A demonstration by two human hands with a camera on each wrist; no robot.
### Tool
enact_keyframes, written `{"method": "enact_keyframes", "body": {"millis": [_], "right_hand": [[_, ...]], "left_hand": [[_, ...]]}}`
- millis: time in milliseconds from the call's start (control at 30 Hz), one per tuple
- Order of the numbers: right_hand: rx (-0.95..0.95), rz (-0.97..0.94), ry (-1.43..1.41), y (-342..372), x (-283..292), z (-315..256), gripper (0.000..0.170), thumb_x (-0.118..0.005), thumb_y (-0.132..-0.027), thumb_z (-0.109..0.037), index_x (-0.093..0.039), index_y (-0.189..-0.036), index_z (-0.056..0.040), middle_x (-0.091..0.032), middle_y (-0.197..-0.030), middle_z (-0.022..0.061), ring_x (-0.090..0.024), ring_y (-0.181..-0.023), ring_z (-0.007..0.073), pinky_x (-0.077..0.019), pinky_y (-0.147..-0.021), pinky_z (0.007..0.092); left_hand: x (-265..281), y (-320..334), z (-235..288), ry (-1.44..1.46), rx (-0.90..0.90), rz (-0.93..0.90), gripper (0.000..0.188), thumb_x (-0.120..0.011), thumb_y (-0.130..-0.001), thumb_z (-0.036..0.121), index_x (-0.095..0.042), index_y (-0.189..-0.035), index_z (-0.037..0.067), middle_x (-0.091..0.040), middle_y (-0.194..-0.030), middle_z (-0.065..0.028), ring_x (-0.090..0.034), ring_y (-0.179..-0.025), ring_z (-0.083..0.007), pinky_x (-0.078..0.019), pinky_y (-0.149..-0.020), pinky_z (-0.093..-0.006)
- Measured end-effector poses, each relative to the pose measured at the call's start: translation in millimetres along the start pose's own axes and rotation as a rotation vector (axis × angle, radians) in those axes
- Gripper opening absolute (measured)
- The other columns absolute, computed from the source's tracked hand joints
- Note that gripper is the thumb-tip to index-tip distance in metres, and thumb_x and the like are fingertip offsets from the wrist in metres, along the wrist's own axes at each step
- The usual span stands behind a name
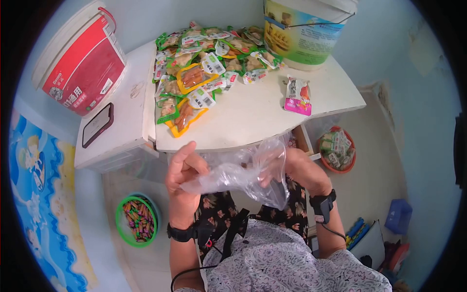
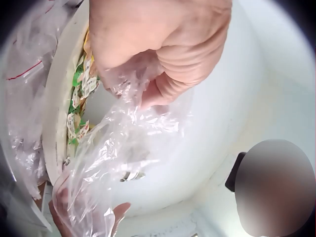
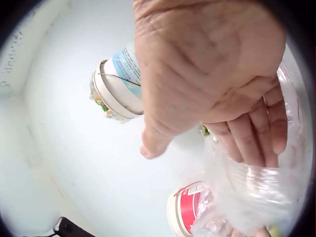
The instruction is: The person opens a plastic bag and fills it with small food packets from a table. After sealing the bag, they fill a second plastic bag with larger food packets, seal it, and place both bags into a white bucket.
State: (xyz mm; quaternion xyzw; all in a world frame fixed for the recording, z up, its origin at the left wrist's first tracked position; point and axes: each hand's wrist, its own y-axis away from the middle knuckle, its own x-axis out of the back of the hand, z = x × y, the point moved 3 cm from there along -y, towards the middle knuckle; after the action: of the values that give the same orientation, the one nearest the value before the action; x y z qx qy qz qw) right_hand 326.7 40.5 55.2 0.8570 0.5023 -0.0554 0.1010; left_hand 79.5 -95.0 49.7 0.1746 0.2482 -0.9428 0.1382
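Observation:
A clear plastic bag (image 1: 231, 177) is stretched between the two hands, over the lap at the table's front edge. My left hand (image 1: 185, 173) pinches one end of it between thumb and fingers, and the film bunches there in the left wrist view. At the other end is my right hand (image 1: 305, 170). Its fingers (image 3: 249, 133) extend fairly straight against the bag, overlapping the film, with the thumb held apart. Beyond the hands, a pile of sealed snack packets (image 1: 187, 58) covers the back left of the white table (image 1: 243, 114). A single pink-and-white packet (image 1: 298, 97) lies on the right.
A red-labelled bucket (image 1: 87, 65) and a phone (image 1: 98, 125) occupy the left side surface. Another bucket (image 1: 304, 41) stands at the back right. On the floor are a green-rimmed basket (image 1: 118, 224) of small wrapped items and a red basket (image 1: 335, 170) of packets. An open drawer (image 1: 304, 140) juts below the tabletop.

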Motion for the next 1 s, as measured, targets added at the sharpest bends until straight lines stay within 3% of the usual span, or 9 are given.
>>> {"method": "enact_keyframes", "body": {"millis": [33, 167, 333, 467, 567, 667, 767, 900, 1000], "right_hand": [[0.041, 0.075, -0.03, -3, -7, 3, 0.044, -0.045, -0.112, -0.035, -0.068, -0.121, 0.0018, -0.078, -0.101, 0.0138, -0.074, -0.077, 0.0189, -0.0505, -0.067, 0.027], [0.237, 0.654, -0.199, -15, -10, 9, 0.023, -0.062, -0.107, -0.024, -0.071, -0.102, -0.0031, -0.068, -0.076, 0.0002, -0.057, -0.059, 0.007, -0.0422, -0.054, 0.023], [0.431, 0.714, -0.118, -5, 23, -10, 0.026, -0.059, -0.108, -0.024, -0.071, -0.105, -0.0013, -0.055, -0.066, -0.0047, -0.045, -0.056, 0.0036, -0.033, -0.05, 0.0246], [0.454, 0.696, -0.026, -9, 12, -23, 0.026, -0.059, -0.108, -0.023, -0.071, -0.11, 0.001, -0.053, -0.066, -0.0045, -0.044, -0.058, 0.0034, -0.0312, -0.053, 0.0232], [0.406, 0.73, 0.012, -9, 8, -21, 0.027, -0.06, -0.108, -0.022, -0.072, -0.113, 0.0018, -0.055, -0.067, -0.0034, -0.046, -0.06, 0.0032, -0.032, -0.055, 0.0218], [0.4, 0.731, 0.027, -8, 5, -19, 0.028, -0.06, -0.108, -0.022, -0.072, -0.111, 0.0019, -0.054, -0.066, -0.0041, -0.046, -0.059, 0.0031, -0.0323, -0.054, 0.0218], [0.355, 0.735, 0.22, -7, 1, -25, 0.028, -0.059, -0.109, -0.022, -0.073, -0.109, 0.0016, -0.052, -0.063, -0.005, -0.044, -0.057, 0.0032, -0.0316, -0.053, 0.0223], [0.317, 0.686, 0.223, -9, 18, -25, 0.028, -0.06, -0.108, -0.023, -0.073, -0.106, 0.0011, -0.052, -0.062, -0.0048, -0.044, -0.055, 0.0038, -0.032, -0.052, 0.0227], [0.32, 0.681, 0.133, -14, 8, -25, 0.026, -0.062, -0.107, -0.023, -0.072, -0.103, 0.0006, -0.054, -0.064, -0.0041, -0.044, -0.056, 0.0039, -0.0338, -0.052, 0.0226]], "left_hand": [[-3, 2, -1, -0.023, 0.026, -0.014, 0.069, -0.07, -0.086, -0.003, -0.047, -0.151, -0.001, -0.061, -0.098, -0.0027, -0.059, -0.091, -0.011, -0.0497, -0.084, -0.0252], [-9, -3, 1, -0.127, 0.153, 0.14, 0.073, -0.07, -0.081, -0.004, -0.048, -0.15, -0.001, -0.06, -0.104, -0.0024, -0.057, -0.093, -0.0106, -0.048, -0.085, -0.0248], [13, 2, 9, -0.102, 0.306, 0.045, 0.086, -0.076, -0.075, -0.001, -0.044, -0.155, -0.001, -0.059, -0.127, -0.0043, -0.055, -0.11, -0.0123, -0.0447, -0.096, -0.0281], [7, 2, -1, 0.014, 0.437, -0.049, 0.093, -0.079, -0.083, 0.037, -0.039, -0.158, -0.002, -0.056, -0.146, -0.0122, -0.061, -0.112, -0.0159, -0.0489, -0.096, -0.0316], [-7, -1, 11, 0.146, 0.366, -0.035, 0.078, -0.073, -0.094, 0.044, -0.048, -0.152, -0.001, -0.062, -0.14, -0.0134, -0.064, -0.114, -0.0173, -0.05, -0.096, -0.0309], [11, 0, -1, -0.292, 0.464, 0.04, 0.048, -0.067, -0.102, 0.036, -0.063, -0.135, 0.001, -0.07, -0.124, -0.0119, -0.069, -0.106, -0.0187, -0.0528, -0.093, -0.0334], [21, 0, -1, -0.372, 0.277, 0.261, 0.026, -0.061, -0.106, 0.023, -0.069, -0.115, 0.0, -0.075, -0.107, -0.0113, -0.071, -0.098, -0.0193, -0.0529, -0.096, -0.034], [17, -16, 16, -0.35, 0.092, 0.523, 0.025, -0.054, -0.11, 0.021, -0.063, -0.103, -0.001, -0.073, -0.085, -0.0085, -0.07, -0.069, -0.014, -0.0536, -0.058, -0.0248], [2, -19, 25, -0.536, 0.081, 0.464, 0.026, -0.051, -0.111, 0.021, -0.063, -0.105, -0.001, -0.072, -0.081, -0.0081, -0.064, -0.056, -0.0119, -0.0482, -0.05, -0.0231]]}}
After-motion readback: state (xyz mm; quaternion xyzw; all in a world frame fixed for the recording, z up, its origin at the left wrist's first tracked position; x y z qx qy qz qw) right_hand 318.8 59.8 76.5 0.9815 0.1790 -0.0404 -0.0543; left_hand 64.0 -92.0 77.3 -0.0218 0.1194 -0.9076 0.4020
